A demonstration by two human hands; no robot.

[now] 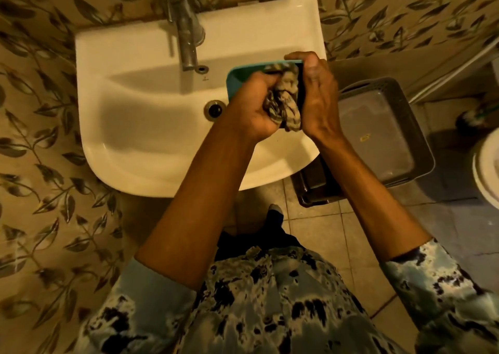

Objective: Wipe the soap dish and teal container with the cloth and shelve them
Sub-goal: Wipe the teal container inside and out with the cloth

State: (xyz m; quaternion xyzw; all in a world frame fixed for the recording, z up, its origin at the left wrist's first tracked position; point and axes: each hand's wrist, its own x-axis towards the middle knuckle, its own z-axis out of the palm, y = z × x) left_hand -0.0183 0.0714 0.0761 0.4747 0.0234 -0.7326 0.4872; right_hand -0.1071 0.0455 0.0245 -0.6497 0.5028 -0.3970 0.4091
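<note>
A teal container (237, 76) is held above the right side of the white sink (151, 126). My right hand (318, 97) grips its right edge, thumb curled over the top rim. My left hand (251, 107) is closed on a crumpled patterned cloth (286, 105) and presses it against the inside of the container. Most of the container is hidden behind the hands and cloth. No soap dish can be seen.
A chrome tap (186, 26) stands at the back of the sink, with the drain (214, 109) in the basin. Stacked grey plastic baskets (383, 134) sit on the tiled floor to the right. A white rim (488, 170) shows at the far right edge. Leaf-patterned tiles cover the walls.
</note>
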